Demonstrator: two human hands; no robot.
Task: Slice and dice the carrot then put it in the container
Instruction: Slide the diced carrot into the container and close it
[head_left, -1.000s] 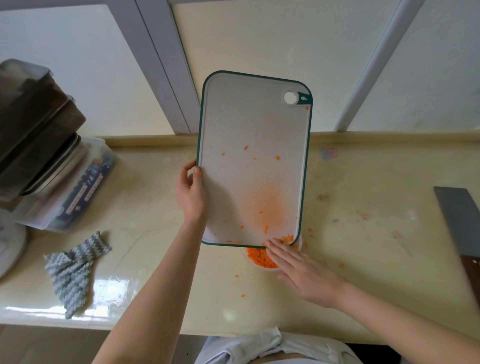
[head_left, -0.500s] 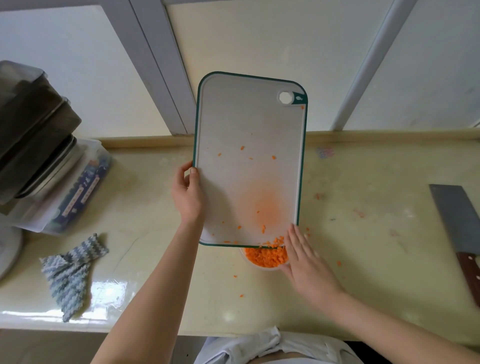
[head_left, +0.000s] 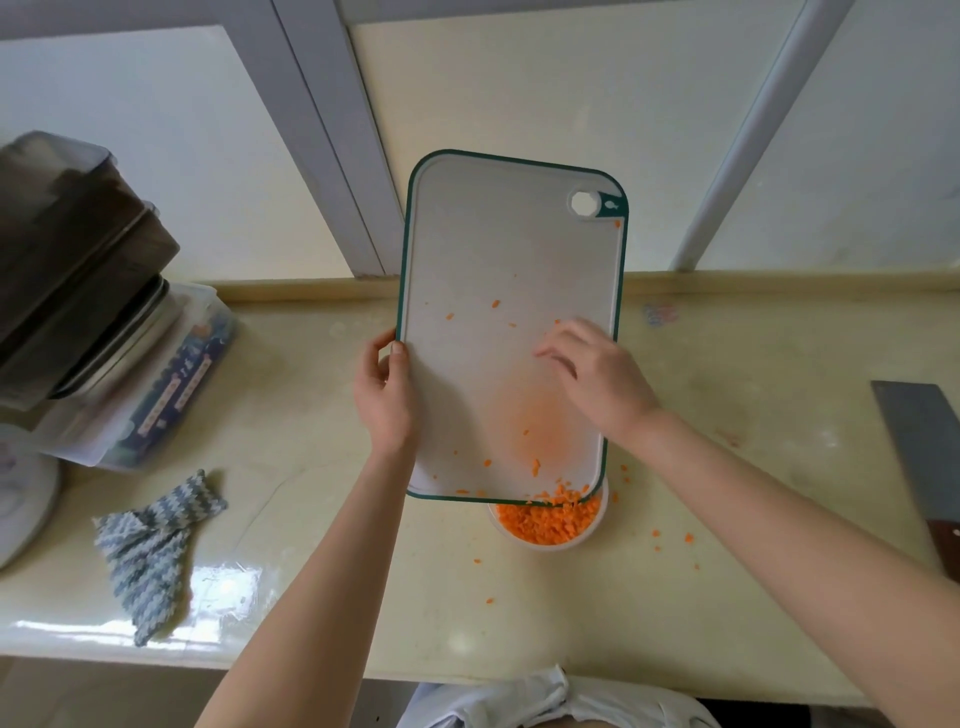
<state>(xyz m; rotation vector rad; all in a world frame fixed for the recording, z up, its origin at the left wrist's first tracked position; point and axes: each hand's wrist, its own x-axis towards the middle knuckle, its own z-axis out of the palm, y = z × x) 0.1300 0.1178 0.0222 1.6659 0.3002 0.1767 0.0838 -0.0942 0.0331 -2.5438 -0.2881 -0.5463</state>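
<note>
A white cutting board with a green rim (head_left: 483, 270) is tilted up on end, its lower edge over a small white container (head_left: 592, 535). My left hand (head_left: 387, 395) grips the board's left edge, thumb on the front face. My right hand (head_left: 597, 374) rests on the board's right side, its fingers loosely bent and touching the surface near some stuck carrot bits (head_left: 496, 304). Diced carrot (head_left: 548, 519) fills the container and piles at the board's lower edge.
A cleaver (head_left: 919, 457) lies at the right on the counter (head_left: 753, 467). Loose carrot bits (head_left: 670, 538) lie scattered around the container. A blue striped cloth (head_left: 150, 545) and stacked boxes and trays (head_left: 104, 332) sit at the left.
My right hand has risen from beside the container up onto the board's face. The board has stayed tilted in my left hand.
</note>
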